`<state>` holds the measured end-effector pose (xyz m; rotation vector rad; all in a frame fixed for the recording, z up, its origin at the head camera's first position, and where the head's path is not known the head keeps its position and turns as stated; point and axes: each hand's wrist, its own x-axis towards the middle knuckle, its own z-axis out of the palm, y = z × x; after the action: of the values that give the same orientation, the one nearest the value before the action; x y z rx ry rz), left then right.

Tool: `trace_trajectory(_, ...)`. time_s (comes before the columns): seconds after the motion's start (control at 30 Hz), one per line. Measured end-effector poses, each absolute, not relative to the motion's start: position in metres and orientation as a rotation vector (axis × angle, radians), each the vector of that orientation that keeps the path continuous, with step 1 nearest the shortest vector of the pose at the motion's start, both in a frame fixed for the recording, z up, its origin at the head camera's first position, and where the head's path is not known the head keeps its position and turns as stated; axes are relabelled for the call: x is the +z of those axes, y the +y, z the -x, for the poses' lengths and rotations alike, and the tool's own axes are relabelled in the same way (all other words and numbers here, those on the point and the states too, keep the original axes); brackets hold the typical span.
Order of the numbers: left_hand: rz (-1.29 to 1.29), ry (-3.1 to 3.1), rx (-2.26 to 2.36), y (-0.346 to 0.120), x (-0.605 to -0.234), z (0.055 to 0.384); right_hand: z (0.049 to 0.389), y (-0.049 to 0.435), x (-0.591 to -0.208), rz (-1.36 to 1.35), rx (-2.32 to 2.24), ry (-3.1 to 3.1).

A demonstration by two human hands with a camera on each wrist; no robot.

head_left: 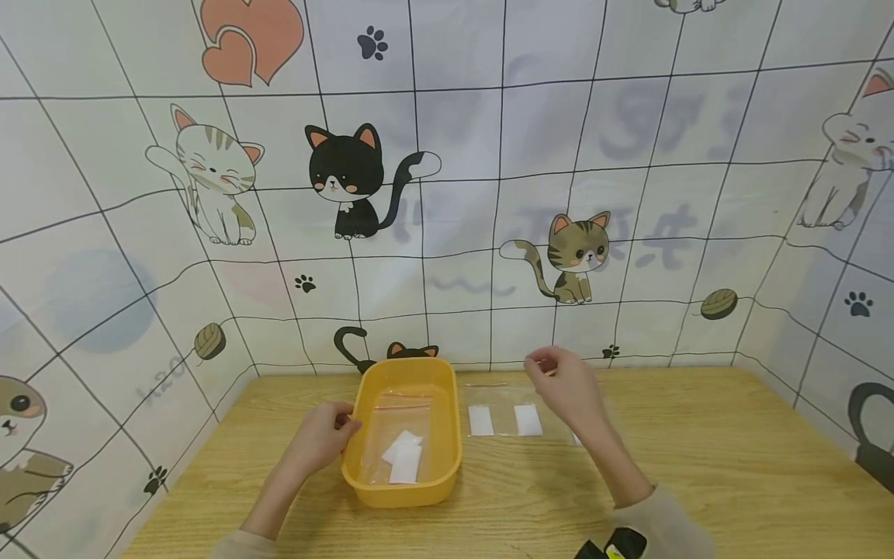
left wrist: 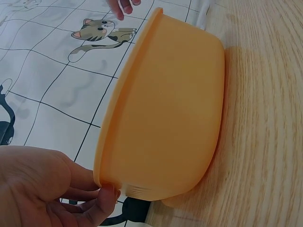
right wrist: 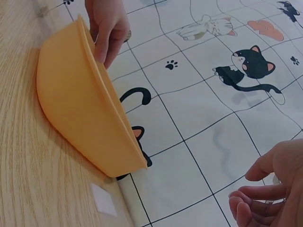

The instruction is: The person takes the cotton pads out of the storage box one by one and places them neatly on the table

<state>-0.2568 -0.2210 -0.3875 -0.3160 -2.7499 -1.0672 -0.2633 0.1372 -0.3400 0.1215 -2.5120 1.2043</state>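
Note:
A yellow plastic basin stands on the table, and inside it lies a clear zip bag with several white paper pieces. My left hand grips the basin's left rim, thumb and fingers on either side of it, as the left wrist view shows up close. To the basin's right, clear zip bags lie in a row, with a white piece and another white piece in them. My right hand hovers over the right end of this row. Its fingers are loosely bent, thumb apart, holding nothing in the right wrist view.
My right forearm partly covers a further white piece. The wooden table ends at a hanging white cloth printed with cats and grid lines, which rises behind and on both sides. A black curved object shows at the far right.

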Motion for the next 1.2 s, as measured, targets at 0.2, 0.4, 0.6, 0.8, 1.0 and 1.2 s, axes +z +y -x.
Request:
trace_trajectory(0.2, 0.304, -2.761, -1.066, -0.221, -0.388, 0.257, 0.256, 0.122, -0.336, -0.195, 1.25, -2.505)
trace_trajectory(0.4, 0.312, -2.763, -1.068, -0.22, -0.387, 0.257, 0.255, 0.107, -0.341, -0.295, 1.303, -2.482)
trace_trajectory(0.6, 0.309, -2.765, -1.076, -0.22, -0.387, 0.257, 0.254, 0.091, -0.344, -0.313, 1.353, -2.507)
trace_trajectory(0.8, 0.305, -2.761, -1.074, -0.221, -0.388, 0.257, 0.255, 0.074, -0.346, -0.361, 1.436, -2.514)
trace_trajectory(1.0, 0.302, -2.761, -1.055, -0.221, -0.388, 0.257, 0.257, 0.06, -0.349, -0.374, 1.513, -2.545)
trace_trajectory(1.2, 0.298, -2.763, -1.049, -0.221, -0.388, 0.256, 0.261, 0.051, -0.354, -0.424, 1.633, -2.545)
